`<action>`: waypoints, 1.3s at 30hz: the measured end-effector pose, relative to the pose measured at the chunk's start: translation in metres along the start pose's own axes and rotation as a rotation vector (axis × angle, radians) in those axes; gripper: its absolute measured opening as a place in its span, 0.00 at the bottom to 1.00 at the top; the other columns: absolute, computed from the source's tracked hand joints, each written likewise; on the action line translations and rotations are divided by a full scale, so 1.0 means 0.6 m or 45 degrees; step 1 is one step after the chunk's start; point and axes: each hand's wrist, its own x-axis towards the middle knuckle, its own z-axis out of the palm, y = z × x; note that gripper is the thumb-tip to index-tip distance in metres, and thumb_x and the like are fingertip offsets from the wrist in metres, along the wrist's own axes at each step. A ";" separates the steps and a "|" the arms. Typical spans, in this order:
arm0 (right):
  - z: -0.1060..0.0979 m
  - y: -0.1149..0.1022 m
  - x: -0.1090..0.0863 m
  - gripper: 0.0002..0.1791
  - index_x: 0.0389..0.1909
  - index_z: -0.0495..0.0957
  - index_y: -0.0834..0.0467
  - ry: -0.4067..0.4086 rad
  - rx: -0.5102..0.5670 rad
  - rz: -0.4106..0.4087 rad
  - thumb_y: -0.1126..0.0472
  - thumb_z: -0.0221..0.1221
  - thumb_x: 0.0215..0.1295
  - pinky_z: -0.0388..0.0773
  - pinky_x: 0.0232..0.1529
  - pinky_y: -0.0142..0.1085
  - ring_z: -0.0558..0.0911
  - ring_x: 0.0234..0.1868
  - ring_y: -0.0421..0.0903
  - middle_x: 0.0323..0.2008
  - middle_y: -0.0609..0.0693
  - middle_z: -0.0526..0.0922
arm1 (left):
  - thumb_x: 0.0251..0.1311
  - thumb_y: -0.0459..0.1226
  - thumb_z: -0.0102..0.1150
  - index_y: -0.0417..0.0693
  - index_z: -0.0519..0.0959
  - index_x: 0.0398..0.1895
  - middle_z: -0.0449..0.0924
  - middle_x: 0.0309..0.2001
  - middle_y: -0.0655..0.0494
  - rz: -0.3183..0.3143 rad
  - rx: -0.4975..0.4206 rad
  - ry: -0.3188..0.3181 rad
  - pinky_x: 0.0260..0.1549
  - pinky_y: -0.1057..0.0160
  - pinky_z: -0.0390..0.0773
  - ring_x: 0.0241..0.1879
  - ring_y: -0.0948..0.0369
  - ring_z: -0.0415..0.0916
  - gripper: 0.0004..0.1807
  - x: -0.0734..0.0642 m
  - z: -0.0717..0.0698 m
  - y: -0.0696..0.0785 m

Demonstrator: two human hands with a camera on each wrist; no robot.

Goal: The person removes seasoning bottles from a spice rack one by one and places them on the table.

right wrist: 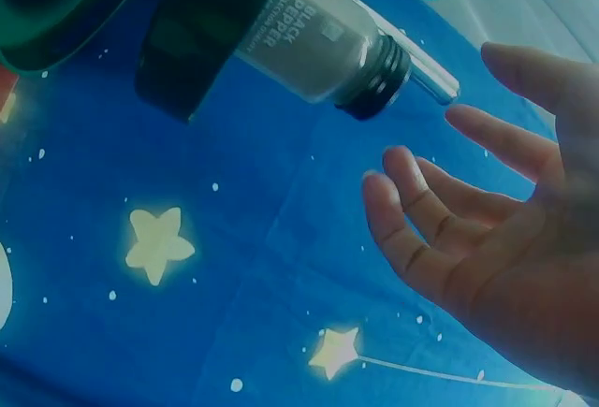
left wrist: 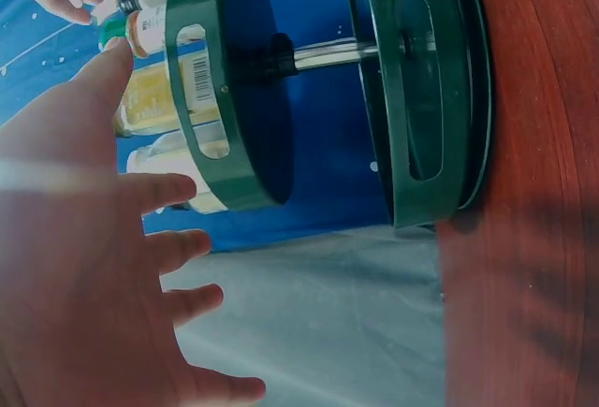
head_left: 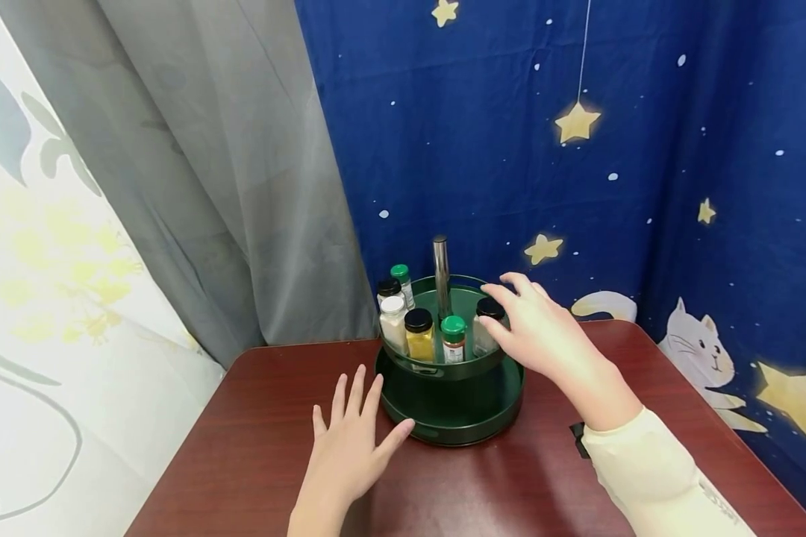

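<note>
A two-tier dark green turntable rack point(head_left: 453, 434) stands on the table, with a metal post point(head_left: 441, 276) rising from its middle. On the upper tier are several spice jars, among them a yellow jar with a black cap point(head_left: 419, 343), a green-capped jar point(head_left: 453, 350) and a white-capped jar point(head_left: 393, 332). My right hand point(head_left: 540, 328) is beside the black pepper jar point(right wrist: 323, 37), fingers spread and loosely bent; the right wrist view shows a gap between them. My left hand point(head_left: 349, 440) is at the rack's front left, fingers spread, holding nothing.
The reddish-brown table point(head_left: 242, 440) reaches around the rack. Behind it hang a grey curtain point(head_left: 222, 171) and a blue curtain with stars point(head_left: 483, 134). A pale patterned cloth point(head_left: 74, 335) is at the left.
</note>
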 end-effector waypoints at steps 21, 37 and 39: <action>0.058 0.015 0.024 0.27 0.78 0.69 0.57 -0.066 0.032 -0.075 0.58 0.55 0.83 0.84 0.62 0.57 0.81 0.67 0.62 0.71 0.65 0.73 | 0.71 0.74 0.44 0.56 0.57 0.86 0.44 0.89 0.49 0.059 -0.023 -0.026 0.76 0.20 0.46 0.88 0.42 0.38 0.50 0.090 0.018 -0.029; 0.067 0.026 0.015 0.24 0.77 0.71 0.54 0.166 0.180 -0.080 0.63 0.52 0.84 0.84 0.57 0.57 0.81 0.57 0.61 0.65 0.63 0.72 | 0.71 0.74 0.43 0.58 0.56 0.87 0.44 0.89 0.49 0.055 -0.082 -0.014 0.77 0.21 0.45 0.88 0.43 0.37 0.50 0.102 0.038 -0.033; 0.063 0.027 0.014 0.24 0.77 0.71 0.53 0.198 0.176 -0.088 0.63 0.52 0.84 0.85 0.57 0.57 0.82 0.57 0.61 0.65 0.63 0.72 | 0.71 0.74 0.45 0.57 0.56 0.87 0.45 0.88 0.48 0.053 -0.085 -0.009 0.76 0.21 0.46 0.88 0.42 0.38 0.50 0.101 0.036 -0.034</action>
